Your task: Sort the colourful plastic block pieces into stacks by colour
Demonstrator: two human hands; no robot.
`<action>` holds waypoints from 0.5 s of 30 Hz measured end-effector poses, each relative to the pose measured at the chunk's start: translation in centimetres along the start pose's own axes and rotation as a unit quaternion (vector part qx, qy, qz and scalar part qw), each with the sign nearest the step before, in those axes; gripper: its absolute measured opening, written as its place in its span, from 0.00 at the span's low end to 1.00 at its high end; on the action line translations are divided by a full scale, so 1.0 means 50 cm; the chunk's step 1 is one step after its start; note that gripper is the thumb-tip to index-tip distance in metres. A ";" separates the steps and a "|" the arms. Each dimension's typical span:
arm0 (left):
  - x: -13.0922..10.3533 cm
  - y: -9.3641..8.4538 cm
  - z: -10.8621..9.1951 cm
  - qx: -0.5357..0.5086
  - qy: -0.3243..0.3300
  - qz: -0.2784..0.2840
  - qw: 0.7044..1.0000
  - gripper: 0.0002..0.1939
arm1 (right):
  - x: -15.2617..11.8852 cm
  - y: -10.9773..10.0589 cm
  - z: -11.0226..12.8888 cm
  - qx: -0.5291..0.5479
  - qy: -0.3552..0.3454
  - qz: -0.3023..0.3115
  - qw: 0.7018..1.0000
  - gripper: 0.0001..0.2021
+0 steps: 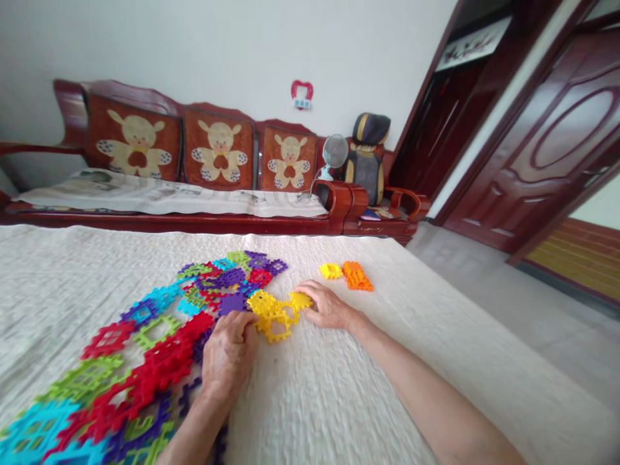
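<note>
Yellow plastic pieces (276, 323) lie in a small cluster on the pale textured cloth (314, 400), at the middle of the scene, and we have a hand at each side of them. Our left hand (230, 355) is at the cluster's left edge, its fingers curled and drawn together; we cannot tell whether they pinch a piece. Our right hand (327, 307) reaches in from the right, its fingertips on the solid yellow piece (303, 299) at the cluster's right end and its thumb a little apart from them; whether they squeeze it, we cannot tell either. To our left, a long spread of red, green, blue and purple pieces (169, 352) runs from the near left corner to just beyond the cluster. On the far side of our right hand lie a separate yellow piece (330, 270) and, just right of it, some orange pieces (357, 276). Farther off stands a wooden sofa (217, 223) with three bear-patterned cushions (219, 148).
</note>
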State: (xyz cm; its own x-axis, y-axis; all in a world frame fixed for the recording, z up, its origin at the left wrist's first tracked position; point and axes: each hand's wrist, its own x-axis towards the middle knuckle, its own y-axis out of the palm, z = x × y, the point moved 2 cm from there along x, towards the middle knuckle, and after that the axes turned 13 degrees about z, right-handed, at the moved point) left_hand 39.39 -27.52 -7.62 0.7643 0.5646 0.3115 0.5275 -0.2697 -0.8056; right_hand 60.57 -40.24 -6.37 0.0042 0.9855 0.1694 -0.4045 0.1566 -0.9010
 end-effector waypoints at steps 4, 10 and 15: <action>0.000 0.000 0.000 -0.001 0.008 0.002 1.000 0.14 | 0.001 -0.017 -0.005 -0.026 0.028 -0.044 0.998 0.24; 0.000 -0.001 -0.001 0.005 0.004 0.006 1.000 0.14 | -0.024 -0.116 -0.085 -0.111 0.160 -0.092 0.976 0.24; 0.000 -0.001 -0.002 0.007 0.004 0.006 1.000 0.14 | -0.038 -0.155 -0.165 -0.127 0.264 -0.026 0.956 0.24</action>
State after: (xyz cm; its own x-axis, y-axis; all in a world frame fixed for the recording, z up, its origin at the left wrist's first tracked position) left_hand 39.41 -27.60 -7.55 0.7734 0.5552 0.3061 0.5133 -0.2649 -0.8163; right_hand 71.24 -42.78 -3.02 0.5067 0.8605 0.0527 -0.1558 0.1515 -0.9761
